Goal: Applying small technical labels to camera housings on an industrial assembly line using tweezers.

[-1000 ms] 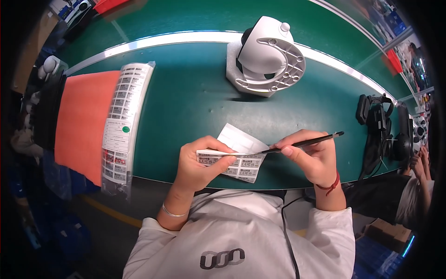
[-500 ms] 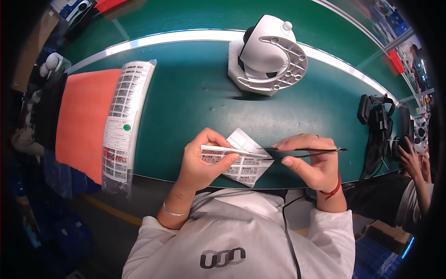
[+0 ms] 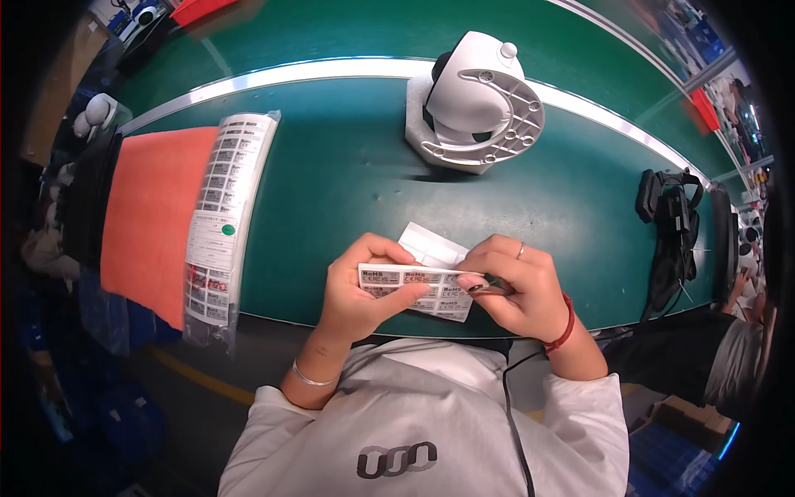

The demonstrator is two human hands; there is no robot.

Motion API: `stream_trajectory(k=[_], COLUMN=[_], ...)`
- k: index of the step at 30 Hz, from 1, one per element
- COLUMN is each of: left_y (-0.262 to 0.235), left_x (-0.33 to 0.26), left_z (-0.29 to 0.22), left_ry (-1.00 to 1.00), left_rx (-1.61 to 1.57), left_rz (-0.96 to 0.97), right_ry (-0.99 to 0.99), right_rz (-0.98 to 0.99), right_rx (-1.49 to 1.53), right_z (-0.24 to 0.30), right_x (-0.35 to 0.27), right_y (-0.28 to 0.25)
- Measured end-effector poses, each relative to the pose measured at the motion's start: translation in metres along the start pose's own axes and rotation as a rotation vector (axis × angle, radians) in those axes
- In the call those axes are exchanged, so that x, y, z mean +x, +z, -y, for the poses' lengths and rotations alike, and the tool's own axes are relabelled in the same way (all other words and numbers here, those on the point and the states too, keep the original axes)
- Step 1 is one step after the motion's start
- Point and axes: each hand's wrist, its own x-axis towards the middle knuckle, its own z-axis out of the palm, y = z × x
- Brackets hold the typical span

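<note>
My left hand (image 3: 364, 286) is closed on a folded sheet of grey-and-white labels (image 3: 389, 276), its thumb on the front and its fingers behind. One flap of the sheet's pale backing stands up behind the fold. At the sheet's right end my right hand (image 3: 522, 286) is closed, thumb and fingers together at the edge. Dark tweezers (image 3: 494, 290) show only in small part between those fingers; the rest is hidden. Beyond the hands, a white camera-like device (image 3: 476, 91) with a ribbed ring base lies tilted on a white foam block (image 3: 416, 124).
On the left of the green table (image 3: 331, 182) lie an orange sheet (image 3: 157, 215) and a plastic-wrapped stack of labels (image 3: 228, 199). Black straps and gear (image 3: 672, 215) sit at the right. A red bin (image 3: 199, 8) stands at the far left. Another person is at the right edge.
My right hand has moved left and closed in on the sheet's right end; the tweezers, long and spread before, are now mostly hidden. The sheet has turned slightly in my left hand.
</note>
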Motion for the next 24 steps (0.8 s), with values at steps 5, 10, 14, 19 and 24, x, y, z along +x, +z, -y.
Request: stream_trajectory(k=[5, 10, 14, 19, 24], left_y=[0.002, 0.001, 0.003, 0.003, 0.003], left_x=[-0.001, -0.001, 0.0, 0.005, 0.006], left_z=[-0.007, -0.004, -0.002, -0.003, -0.001], left_ry=[-0.178, -0.094, 0.029, 0.088, 0.073], left_rx=[-0.078, 0.083, 0.155, 0.247, 0.28], left_rz=[0.005, 0.013, -0.069, -0.141, -0.143], right_ry=[0.063, 0.068, 0.061, 0.2, 0.505], right_rz=[-0.005, -0.059, -0.275, -0.365, -0.25], right_rx=[0.054, 0.113, 0.003, -0.022, 0.373], right_z=[-0.001, -0.004, -0.016, -0.011, 0.016], right_x=[-0.004, -0.003, -0.014, -0.025, -0.022], right_y=[0.005, 0.012, -0.01, -0.037, -0.037])
